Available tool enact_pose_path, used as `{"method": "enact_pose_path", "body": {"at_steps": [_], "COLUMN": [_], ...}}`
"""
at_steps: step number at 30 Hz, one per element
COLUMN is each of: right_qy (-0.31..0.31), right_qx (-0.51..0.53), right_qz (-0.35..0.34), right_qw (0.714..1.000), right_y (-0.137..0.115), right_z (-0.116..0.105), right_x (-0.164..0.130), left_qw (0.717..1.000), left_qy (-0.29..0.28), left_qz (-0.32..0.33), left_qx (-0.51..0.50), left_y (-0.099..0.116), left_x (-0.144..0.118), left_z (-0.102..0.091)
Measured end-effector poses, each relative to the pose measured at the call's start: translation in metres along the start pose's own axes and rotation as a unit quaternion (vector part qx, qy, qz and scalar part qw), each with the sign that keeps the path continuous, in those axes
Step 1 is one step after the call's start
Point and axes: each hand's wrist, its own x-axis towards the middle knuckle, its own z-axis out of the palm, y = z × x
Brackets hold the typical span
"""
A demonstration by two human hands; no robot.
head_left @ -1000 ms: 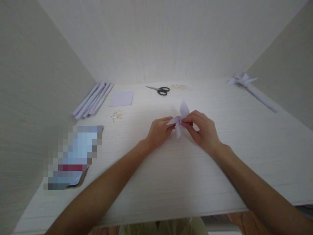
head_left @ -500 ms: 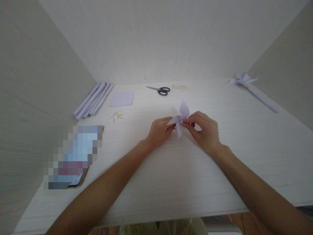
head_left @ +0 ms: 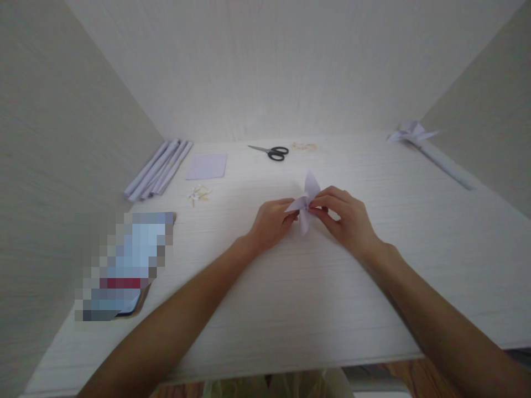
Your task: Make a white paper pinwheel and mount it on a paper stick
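Note:
Over the middle of the table I hold a pale lilac paper pinwheel [head_left: 311, 185] with pointed, curled blades. My left hand [head_left: 269, 224] is closed on its left side, with the fingertips partly hidden behind a blade. From the right, my right hand [head_left: 348, 220] pinches at the pinwheel's centre with thumb and fingers. Whether something small sits between those fingertips I cannot make out.
Several rolled paper tubes [head_left: 158, 170] lie at the back left by a square of lilac paper [head_left: 206, 166]. Small cut sticks [head_left: 199, 194] lie in front. Scissors [head_left: 277, 153], more small pieces [head_left: 305, 147], a blurred-out phone [head_left: 136, 254] and a finished pinwheel on a tube [head_left: 443, 160] surround the hands.
My right hand has shifted slightly at the pinwheel's centre, its fingers still pinched there. The pinwheel has tilted a little; my left hand keeps its place.

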Motion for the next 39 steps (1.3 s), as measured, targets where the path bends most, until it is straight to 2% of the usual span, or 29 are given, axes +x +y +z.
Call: {"method": "enact_pose_path", "body": {"at_steps": [6,12,16,20,25,33,39], "right_qy": [-0.042,-0.042,-0.072,-0.1,-0.106,-0.121,-0.091], "right_qx": [-0.05,-0.045,-0.038,-0.053,-0.101,-0.118,-0.076], "right_qz": [0.003,0.045,0.035,0.015,0.018,0.022,0.05], "right_qw": [0.998,0.997,0.996,0.993,0.989,0.985,0.992], "right_y": [0.001,0.003,0.005,0.003,-0.001,-0.004,-0.008], "right_z": [0.001,0.004,0.002,0.001,0.003,0.005,0.005], "right_x": [0.0,0.0,0.001,0.002,0.002,0.001,0.003], "left_qw": [1.0,0.995,0.994,0.996,0.997,0.996,0.999], "left_qy": [-0.01,-0.035,-0.036,-0.045,-0.062,-0.085,-0.049], "left_qz": [-0.02,-0.05,-0.065,-0.047,-0.046,-0.021,-0.01], "left_qx": [-0.014,-0.079,-0.082,-0.063,-0.032,0.0,0.005], "left_y": [0.002,0.007,0.006,0.003,0.004,0.006,0.009], "left_x": [0.001,0.004,0.003,0.002,0.001,-0.001,0.0], "left_z": [-0.001,-0.005,-0.004,-0.001,0.0,-0.002,-0.002]}}
